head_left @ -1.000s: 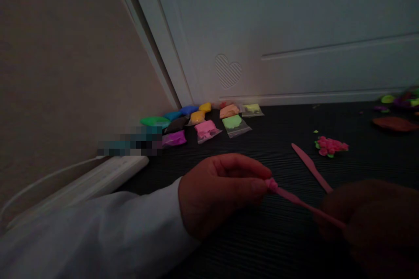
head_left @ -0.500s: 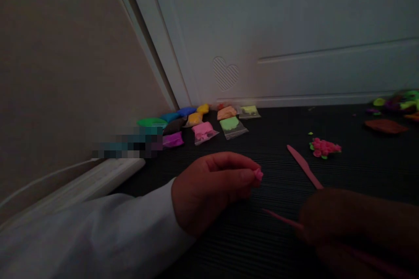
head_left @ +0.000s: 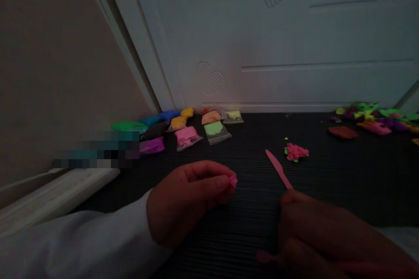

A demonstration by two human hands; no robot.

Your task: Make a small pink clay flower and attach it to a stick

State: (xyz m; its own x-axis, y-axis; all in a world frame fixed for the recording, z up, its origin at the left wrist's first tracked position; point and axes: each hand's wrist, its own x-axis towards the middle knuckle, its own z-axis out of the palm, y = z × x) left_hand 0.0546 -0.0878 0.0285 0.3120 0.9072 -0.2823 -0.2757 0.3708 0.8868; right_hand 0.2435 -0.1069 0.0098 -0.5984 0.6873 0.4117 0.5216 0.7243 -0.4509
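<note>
Between the thumb and fingertips of my left hand (head_left: 190, 202) is a small pink piece of modelling clay (head_left: 233, 180), shaped like a little bud. My right hand (head_left: 317, 231) is closed around a slim pink modelling tool (head_left: 366, 267). One blunt end of that tool sticks out to the left, low over the table. Just beyond my right knuckles lies a pink plastic clay knife (head_left: 277, 168), its near end hidden by the hand. Farther back sits a cluster of pink clay roses (head_left: 296, 151) with green bits at its edge.
Bags of coloured clay, such as pink (head_left: 186, 136) and light green (head_left: 214, 130), lie at the back left. A white power strip (head_left: 81, 187) runs along the left. A brown flat piece (head_left: 343, 132) and colourful clay shapes (head_left: 366, 113) are at the back right, before a white panel (head_left: 212, 30).
The view has swung right, bringing more clay shapes into sight. My right hand has turned the tool, so a blunt end shows where a thin point was. My left hand keeps its pinch.
</note>
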